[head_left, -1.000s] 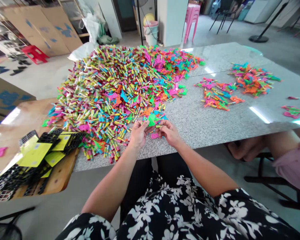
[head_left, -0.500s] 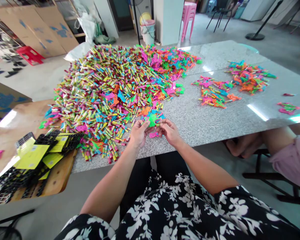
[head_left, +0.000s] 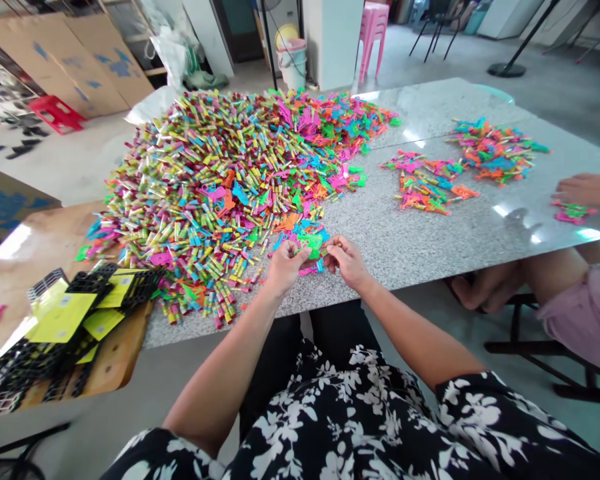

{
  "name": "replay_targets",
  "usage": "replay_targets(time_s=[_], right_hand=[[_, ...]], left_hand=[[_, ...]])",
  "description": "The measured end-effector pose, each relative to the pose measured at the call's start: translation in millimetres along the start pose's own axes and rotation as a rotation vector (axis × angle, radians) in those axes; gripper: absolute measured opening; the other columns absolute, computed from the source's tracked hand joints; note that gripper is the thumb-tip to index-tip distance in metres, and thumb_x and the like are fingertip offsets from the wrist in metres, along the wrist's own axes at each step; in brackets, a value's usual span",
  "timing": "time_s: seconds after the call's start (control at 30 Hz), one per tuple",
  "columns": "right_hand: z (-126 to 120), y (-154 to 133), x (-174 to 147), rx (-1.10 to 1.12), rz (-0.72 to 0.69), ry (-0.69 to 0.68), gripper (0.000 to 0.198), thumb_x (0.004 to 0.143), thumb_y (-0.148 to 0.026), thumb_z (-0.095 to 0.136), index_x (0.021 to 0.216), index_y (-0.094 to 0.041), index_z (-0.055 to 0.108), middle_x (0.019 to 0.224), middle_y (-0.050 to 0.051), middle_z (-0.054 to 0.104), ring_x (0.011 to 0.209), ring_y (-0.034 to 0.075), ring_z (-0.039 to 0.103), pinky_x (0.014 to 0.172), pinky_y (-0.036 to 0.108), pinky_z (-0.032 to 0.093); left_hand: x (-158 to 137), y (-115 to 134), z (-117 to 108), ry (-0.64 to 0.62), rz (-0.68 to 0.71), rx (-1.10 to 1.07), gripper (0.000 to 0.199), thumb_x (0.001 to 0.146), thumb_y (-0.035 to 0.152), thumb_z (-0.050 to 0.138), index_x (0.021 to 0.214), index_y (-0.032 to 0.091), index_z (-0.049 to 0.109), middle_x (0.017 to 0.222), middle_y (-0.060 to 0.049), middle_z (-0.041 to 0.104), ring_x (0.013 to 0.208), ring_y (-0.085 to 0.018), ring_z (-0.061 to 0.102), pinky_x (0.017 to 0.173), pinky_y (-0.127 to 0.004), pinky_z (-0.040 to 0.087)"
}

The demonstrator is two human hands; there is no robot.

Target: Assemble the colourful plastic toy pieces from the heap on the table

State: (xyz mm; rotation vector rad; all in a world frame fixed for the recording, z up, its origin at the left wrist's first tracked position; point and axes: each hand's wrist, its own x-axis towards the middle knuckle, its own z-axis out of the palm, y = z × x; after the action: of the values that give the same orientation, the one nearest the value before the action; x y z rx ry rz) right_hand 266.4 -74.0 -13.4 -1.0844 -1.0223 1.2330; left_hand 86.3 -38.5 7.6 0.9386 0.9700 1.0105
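Close to the table's front edge, my left hand point(head_left: 283, 269) pinches a bright green plastic toy piece point(head_left: 310, 244) between thumb and fingers. My right hand point(head_left: 348, 261) meets it from the other side, its fingertips closed on a small orange-brown piece point(head_left: 326, 249) whose kind is hard to make out. Pink and blue plastic pieces point(head_left: 312, 268) lie on the table just below the hands. Ahead and to the left rises a large heap of small striped tubes point(head_left: 215, 153) in yellow, pink and blue, mixed with coloured plastic toy pieces point(head_left: 340, 117).
Two smaller piles of coloured toys point(head_left: 427, 183) point(head_left: 500, 150) sit to the right on the speckled stone table point(head_left: 365, 233). At the right edge, a co-worker's hand point(head_left: 587, 190) hovers by a few toys point(head_left: 573, 212). Black mesh baskets with yellow cards point(head_left: 65, 313) lie on a wooden table at left.
A co-worker's hand has come in at the right, and the dark red stick there no longer shows. My hands stay together, with the green piece slightly turned and lower.
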Motion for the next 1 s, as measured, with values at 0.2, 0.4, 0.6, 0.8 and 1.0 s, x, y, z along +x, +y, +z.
replay_targets(time_s=[0.2,0.4,0.6,0.8,1.0], right_hand=[[-16.1,2.0,-13.2,-0.166,-0.058,0.075,0.023,0.097,-0.048,0.065,0.096,-0.026,0.060,0.066,-0.002,0.064,0.053,0.014,0.053,0.050,0.026,0.043],[-79.5,-9.9,37.6,-0.305,0.014,0.464,0.024,0.096,-0.047,0.058,0.100,-0.024,0.062,0.073,0.000,0.064,0.051,0.013,0.053,0.045,0.024,0.041],[-118.9,-13.2,113.5,-0.342,0.033,0.632,0.047,0.106,-0.042,0.038,0.148,-0.025,0.052,0.126,0.012,0.072,0.075,0.017,0.074,0.058,0.027,0.057],[-57.7,16.2,155.4,-1.038,0.036,0.045,0.042,0.101,-0.020,0.054,0.139,-0.017,0.070,0.144,0.018,0.068,0.113,0.027,0.074,0.103,0.038,0.057],[-21.4,17.4,180.6,-1.213,0.152,0.010,0.037,0.103,-0.043,0.066,0.124,-0.015,0.078,0.126,0.022,0.076,0.121,0.036,0.071,0.101,0.040,0.055]], left_hand=[[-1.2,-23.8,17.5,-0.069,-0.269,-0.128,0.059,0.068,0.044,0.101,0.082,0.022,0.048,0.086,-0.004,0.076,0.078,-0.022,0.079,0.076,-0.036,0.065],[25.9,-22.0,-4.4,0.074,0.151,0.487,0.040,0.077,0.047,0.096,0.091,0.024,0.066,0.089,-0.006,0.072,0.094,-0.027,0.073,0.089,-0.040,0.058],[29.5,-29.0,-7.6,0.051,0.294,0.903,0.056,0.056,0.043,0.106,0.095,0.025,0.072,0.121,-0.015,0.070,0.143,-0.049,0.047,0.124,-0.060,0.031],[19.8,-35.4,7.4,0.001,0.306,1.076,0.037,0.068,0.021,0.096,0.092,0.023,0.068,0.123,-0.016,0.070,0.134,-0.045,0.054,0.122,-0.059,0.033],[17.6,-24.7,-14.7,0.093,0.136,0.496,0.030,0.069,0.022,0.095,0.088,0.026,0.072,0.075,0.000,0.065,0.084,-0.026,0.068,0.086,-0.034,0.052]])
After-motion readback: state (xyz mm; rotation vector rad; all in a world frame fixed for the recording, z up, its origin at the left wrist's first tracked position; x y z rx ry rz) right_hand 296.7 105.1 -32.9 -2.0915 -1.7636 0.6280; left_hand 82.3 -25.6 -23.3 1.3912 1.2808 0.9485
